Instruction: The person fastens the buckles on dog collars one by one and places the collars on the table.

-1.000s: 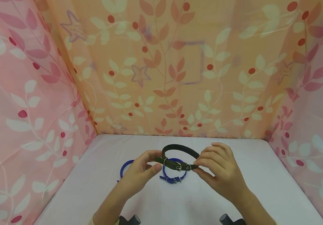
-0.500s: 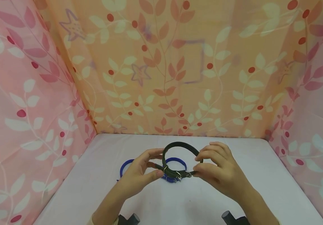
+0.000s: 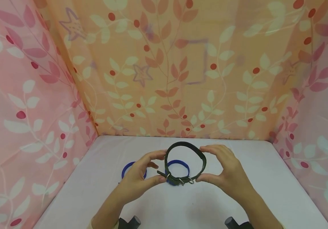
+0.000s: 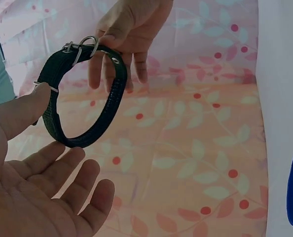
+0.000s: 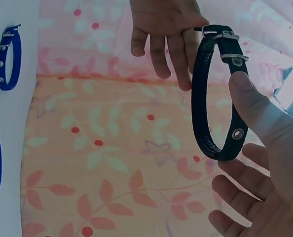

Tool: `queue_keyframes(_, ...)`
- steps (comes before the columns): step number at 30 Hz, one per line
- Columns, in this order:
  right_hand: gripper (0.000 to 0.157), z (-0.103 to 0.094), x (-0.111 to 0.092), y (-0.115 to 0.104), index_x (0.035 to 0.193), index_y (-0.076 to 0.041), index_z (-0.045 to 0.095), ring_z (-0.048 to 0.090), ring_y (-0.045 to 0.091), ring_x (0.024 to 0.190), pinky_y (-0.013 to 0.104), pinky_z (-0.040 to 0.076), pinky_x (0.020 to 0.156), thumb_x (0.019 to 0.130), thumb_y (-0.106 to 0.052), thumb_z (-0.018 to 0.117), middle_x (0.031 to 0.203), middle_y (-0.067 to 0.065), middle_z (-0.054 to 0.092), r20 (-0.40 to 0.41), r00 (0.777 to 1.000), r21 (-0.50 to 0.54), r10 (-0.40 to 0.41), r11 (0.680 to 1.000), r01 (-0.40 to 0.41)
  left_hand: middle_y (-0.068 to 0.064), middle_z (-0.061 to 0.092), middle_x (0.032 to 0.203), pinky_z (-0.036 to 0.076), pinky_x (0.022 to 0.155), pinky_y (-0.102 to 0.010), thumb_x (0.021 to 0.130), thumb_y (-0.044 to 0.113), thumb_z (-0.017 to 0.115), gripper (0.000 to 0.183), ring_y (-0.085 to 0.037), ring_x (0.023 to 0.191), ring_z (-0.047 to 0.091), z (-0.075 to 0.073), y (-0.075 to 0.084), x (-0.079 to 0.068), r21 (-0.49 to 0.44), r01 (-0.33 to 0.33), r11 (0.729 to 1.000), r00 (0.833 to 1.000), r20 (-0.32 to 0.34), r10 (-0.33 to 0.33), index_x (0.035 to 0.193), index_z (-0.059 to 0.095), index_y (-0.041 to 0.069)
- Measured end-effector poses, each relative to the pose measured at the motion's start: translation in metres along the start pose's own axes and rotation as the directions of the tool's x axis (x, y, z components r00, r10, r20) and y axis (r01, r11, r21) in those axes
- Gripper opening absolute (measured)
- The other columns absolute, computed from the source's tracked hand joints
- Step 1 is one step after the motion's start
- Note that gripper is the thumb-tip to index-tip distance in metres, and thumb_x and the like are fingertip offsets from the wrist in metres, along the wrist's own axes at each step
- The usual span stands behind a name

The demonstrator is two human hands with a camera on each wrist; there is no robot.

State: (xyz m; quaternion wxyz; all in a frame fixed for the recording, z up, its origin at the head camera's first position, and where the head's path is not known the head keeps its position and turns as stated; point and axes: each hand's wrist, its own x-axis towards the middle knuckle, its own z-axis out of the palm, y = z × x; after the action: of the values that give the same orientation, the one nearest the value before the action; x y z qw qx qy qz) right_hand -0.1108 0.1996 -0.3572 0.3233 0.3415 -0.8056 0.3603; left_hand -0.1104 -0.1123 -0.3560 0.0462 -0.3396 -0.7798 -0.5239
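A dark green buckled collar, closed into a ring, is held up above the white table between both hands. On its left side, the left hand pinches it between thumb and fingers near the strap's loose tip. The right hand holds the opposite side, thumb low by the metal D-ring and fingers at the upper edge. In the left wrist view the collar shows its silver buckle and ring at the top. In the right wrist view, metal eyelets appear on the collar.
Two blue collars lie on the white table: one collar partly behind the left hand, another collar seen through the green ring. Floral curtains enclose the back and sides. Dark cylindrical pieces show by the wrists.
The green collar has tilted up, so its ring now faces the head camera more. The right hand's fingers have shifted from its side to its upper edge and spread wider.
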Motion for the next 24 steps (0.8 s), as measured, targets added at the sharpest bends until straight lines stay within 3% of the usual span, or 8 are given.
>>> queue_keyframes(4,0.093,0.001,0.0,-0.001,0.14,-0.008,0.059,0.055,0.014,0.125,0.017,0.037,0.111,0.058,-0.022,0.099,0.129,0.002,0.067,-0.004,1.0,0.105,0.031,0.994,-0.03,0.008,0.058,0.145,0.052,0.099,-0.034,0.086,0.016,0.083,0.064,-0.016,0.128,0.055,0.0,0.001,0.0,0.002,0.0,1.0,1.0,-0.03,0.0,0.143,0.054,0.026)
queue_keyframes(10,0.091,0.002,0.001,-0.001,0.135,-0.004,0.061,0.056,0.016,0.128,0.021,0.039,0.112,0.053,-0.007,0.099,0.13,0.01,0.067,-0.047,0.998,0.204,0.032,0.979,-0.022,0.004,0.063,0.139,0.053,0.097,-0.032,0.086,0.009,0.082,0.059,-0.018,0.124,0.057,0.001,0.002,0.0,-0.039,-0.06,0.997,0.996,-0.068,0.057,0.14,0.058,0.019)
queue_keyframes(14,0.091,-0.001,-0.001,-0.003,0.137,-0.009,0.06,0.055,0.013,0.127,0.02,0.037,0.113,0.055,-0.002,0.099,0.132,0.006,0.066,-0.03,0.987,0.235,0.157,0.961,-0.146,-0.001,0.063,0.141,0.053,0.099,-0.032,0.087,0.006,0.08,0.06,-0.02,0.126,0.056,0.008,-0.001,0.003,-0.059,-0.113,0.992,0.99,-0.092,0.108,0.141,0.057,0.016)
queue_keyframes(19,0.089,-0.004,-0.004,-0.003,0.135,-0.02,0.063,0.053,0.008,0.124,0.014,0.037,0.107,0.055,-0.012,0.1,0.132,-0.006,0.064,0.013,0.946,0.188,0.324,0.928,-0.321,-0.007,0.062,0.141,0.052,0.1,-0.032,0.087,-0.001,0.078,0.063,-0.022,0.126,0.056,0.02,-0.006,0.008,-0.089,-0.185,0.979,0.976,-0.133,0.173,0.144,0.054,0.011)
queue_keyframes(24,0.084,-0.003,-0.011,0.005,0.133,-0.021,0.065,0.052,0.008,0.123,0.011,0.037,0.106,0.057,-0.012,0.1,0.131,-0.008,0.065,0.014,0.921,0.194,0.39,0.902,-0.385,-0.004,0.06,0.142,0.054,0.098,-0.033,0.089,0.002,0.077,0.06,-0.022,0.127,0.057,0.032,-0.013,0.012,-0.114,-0.141,0.983,0.983,-0.134,0.126,0.144,0.055,0.014)
